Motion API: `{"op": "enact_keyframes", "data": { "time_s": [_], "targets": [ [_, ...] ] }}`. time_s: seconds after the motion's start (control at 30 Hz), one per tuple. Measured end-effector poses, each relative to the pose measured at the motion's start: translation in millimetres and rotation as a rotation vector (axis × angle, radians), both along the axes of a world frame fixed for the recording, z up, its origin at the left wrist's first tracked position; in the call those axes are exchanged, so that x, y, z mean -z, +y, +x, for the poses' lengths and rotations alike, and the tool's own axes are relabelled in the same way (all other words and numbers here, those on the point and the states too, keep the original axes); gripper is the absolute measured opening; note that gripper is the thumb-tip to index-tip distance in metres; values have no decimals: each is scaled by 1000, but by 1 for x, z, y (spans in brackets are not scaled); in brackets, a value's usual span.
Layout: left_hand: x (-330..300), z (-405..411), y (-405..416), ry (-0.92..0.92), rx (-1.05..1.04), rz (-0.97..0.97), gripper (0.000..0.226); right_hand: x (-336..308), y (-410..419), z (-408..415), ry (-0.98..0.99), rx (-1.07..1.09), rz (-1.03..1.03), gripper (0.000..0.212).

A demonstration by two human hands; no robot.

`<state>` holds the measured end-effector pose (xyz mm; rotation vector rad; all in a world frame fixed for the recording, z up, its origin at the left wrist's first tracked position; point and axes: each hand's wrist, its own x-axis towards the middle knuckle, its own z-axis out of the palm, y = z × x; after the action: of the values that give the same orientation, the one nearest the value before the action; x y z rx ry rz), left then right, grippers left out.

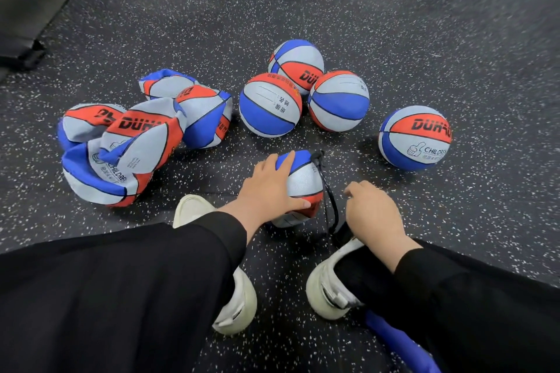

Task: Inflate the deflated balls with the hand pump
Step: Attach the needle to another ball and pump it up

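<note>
My left hand (266,188) spreads over a partly inflated red, white and blue ball (304,182) on the floor in front of me, thumb and fingers wrapped round its left side. A black hose (330,200) runs from the ball's top down to the black hand pump (342,233), which sits mostly hidden under my right hand (375,215). That hand's fingers curl down over the pump top. Several deflated balls (121,148) lie crumpled in a pile at the left. Several inflated balls (269,104) sit behind, and one (415,138) lies apart at the right.
The floor is black speckled rubber (394,24). My white shoes (236,303) and black trouser legs fill the near edge. A blue object (400,342) lies by my right leg. A dark padded bench (27,24) stands at the far left.
</note>
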<state>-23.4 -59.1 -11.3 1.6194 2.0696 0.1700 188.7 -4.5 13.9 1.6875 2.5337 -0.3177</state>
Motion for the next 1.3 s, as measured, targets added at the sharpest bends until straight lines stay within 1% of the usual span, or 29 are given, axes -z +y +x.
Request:
{"op": "enact_keyframes", "data": {
  "time_s": [0.07, 0.17, 0.23, 0.3, 0.4, 0.43, 0.5, 0.57, 0.6, 0.67, 0.77, 0.83, 0.93, 1.0, 1.07, 1.1, 1.2, 1.3],
  "targets": [
    [2, -1, -2, -3, -3, 10, 117, -16, 4, -1, 64, 21, -22, 32],
    [0, -1, 2, 12, -7, 19, 116, -65, 25, -10, 144, 44, 120, 29],
    [-1, 1, 5, 15, 1, 1, 116, -95, 38, -14, 198, 67, 132, 29],
    [-1, 1, 4, 25, -2, 6, 116, -105, 39, -17, 157, 29, 115, 28],
    [1, 1, 3, 19, -4, 23, 116, -92, 35, -16, 49, -9, 171, 21],
    [2, 0, 2, 20, -7, 34, 116, -84, 34, -16, 53, 7, 193, 23],
    [2, -1, 1, 8, -13, 32, 117, -64, 29, -13, 59, 53, 221, 36],
    [4, -1, 1, 5, -16, 37, 116, -43, 15, -5, 33, 76, 290, 38],
    [3, 0, 2, 6, -16, 36, 116, -33, 5, -3, 18, 46, 321, 35],
    [3, 0, 5, 11, -15, 30, 117, -16, -11, -4, -58, -59, 313, 28],
    [1, 0, 5, -11, -13, 1, 118, 1, -22, -14, -121, -193, 212, 41],
    [0, -1, 5, -36, -24, 9, 115, 0, -21, -17, -54, -148, 172, 38],
    [1, -2, 2, -92, -62, 39, 105, -4, -10, -4, 18, 52, 82, 33],
    [1, -1, 2, -131, -101, 56, 111, -7, -7, 3, 46, 98, 28, 33],
    [0, -2, 5, -161, -142, 34, 122, -8, -8, 3, 20, 64, 24, 34],
    [-1, -3, 6, -160, -145, 12, 124, -11, -8, 1, -19, 27, 30, 34],
    [-2, -7, 7, -169, -130, -13, 121, -34, 3, -7, -135, -99, 167, 32],
    [1, -10, 4, -194, -144, 2, 120, -72, 27, -17, -62, -64, 258, 45]
  ]
}}
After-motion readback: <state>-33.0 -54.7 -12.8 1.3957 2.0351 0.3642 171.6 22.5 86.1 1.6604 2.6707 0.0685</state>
